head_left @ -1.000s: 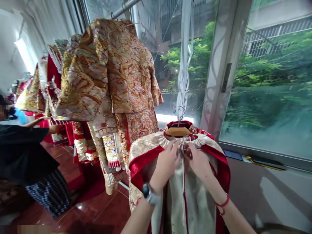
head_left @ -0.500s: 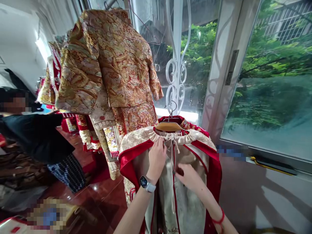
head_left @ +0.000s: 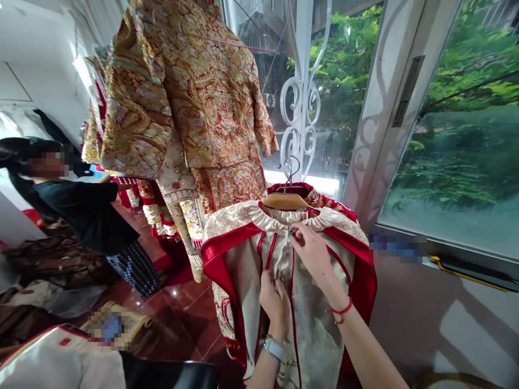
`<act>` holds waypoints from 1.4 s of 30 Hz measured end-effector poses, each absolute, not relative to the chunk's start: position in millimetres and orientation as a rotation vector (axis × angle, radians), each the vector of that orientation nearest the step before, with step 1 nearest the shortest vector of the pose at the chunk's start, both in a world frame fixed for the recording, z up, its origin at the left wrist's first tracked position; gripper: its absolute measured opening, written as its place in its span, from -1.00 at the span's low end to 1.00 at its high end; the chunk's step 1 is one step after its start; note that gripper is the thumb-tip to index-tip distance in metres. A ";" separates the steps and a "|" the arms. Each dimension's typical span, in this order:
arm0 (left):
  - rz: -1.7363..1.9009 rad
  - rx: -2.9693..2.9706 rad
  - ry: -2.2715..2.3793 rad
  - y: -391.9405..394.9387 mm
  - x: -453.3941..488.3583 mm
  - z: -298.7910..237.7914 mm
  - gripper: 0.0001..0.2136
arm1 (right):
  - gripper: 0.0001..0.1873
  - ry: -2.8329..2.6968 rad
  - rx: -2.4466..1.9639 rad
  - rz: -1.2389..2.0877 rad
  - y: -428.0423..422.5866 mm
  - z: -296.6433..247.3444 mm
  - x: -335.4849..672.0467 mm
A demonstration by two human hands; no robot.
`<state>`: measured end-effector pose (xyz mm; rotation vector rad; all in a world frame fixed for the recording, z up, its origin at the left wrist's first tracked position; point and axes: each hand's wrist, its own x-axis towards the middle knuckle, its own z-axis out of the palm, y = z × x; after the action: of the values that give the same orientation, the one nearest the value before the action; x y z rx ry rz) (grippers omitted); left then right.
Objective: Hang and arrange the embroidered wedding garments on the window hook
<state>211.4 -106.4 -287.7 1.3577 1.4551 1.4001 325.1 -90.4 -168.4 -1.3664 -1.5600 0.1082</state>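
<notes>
Forearms reach up from the bottom of my view, the left one low and steep, the right one slanting in from the lower right corner. My left hand (head_left: 276, 302) is bent at the wrist, fingers curled inward beside a thin white cord (head_left: 280, 260); I cannot tell whether thumb and fingers have closed on its end. A watch with a pale strap (head_left: 274, 348) circles that wrist (its dial is turned too far away to read). My right hand (head_left: 313, 255) sits higher, knuckles up, fingertips bunched at the middle of the gathered neckline (head_left: 279, 220); what they pinch, if anything, is hidden. A red bracelet (head_left: 341, 311) loops that wrist. Both hands are at the front of a pale garment (head_left: 318, 329) edged in broad red satin (head_left: 227, 270), which hangs upright from a wooden hanger (head_left: 285, 201) straight before me. At lower left lies white cloth (head_left: 77, 359) bearing a small red patch (head_left: 65, 342), too small to show any lettering. Beyond my garment hangs a gold brocade jacket (head_left: 211, 102). Farther left, another person (head_left: 91, 210) in a black top stretches an arm toward more clothes. White scrollwork (head_left: 300, 129) stands before the window, with green foliage (head_left: 348, 59) outside.
</notes>
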 end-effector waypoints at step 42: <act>0.941 2.668 1.309 -84.4 160.4 -131.8 -0.83 | -0.81 -1.583 -1.395 0.075 -117.0 -153.6 356.2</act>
<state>160.4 -84.4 -131.8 2.6681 1.3094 0.9409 356.2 -117.0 -153.6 -1.3953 -1.5834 0.0746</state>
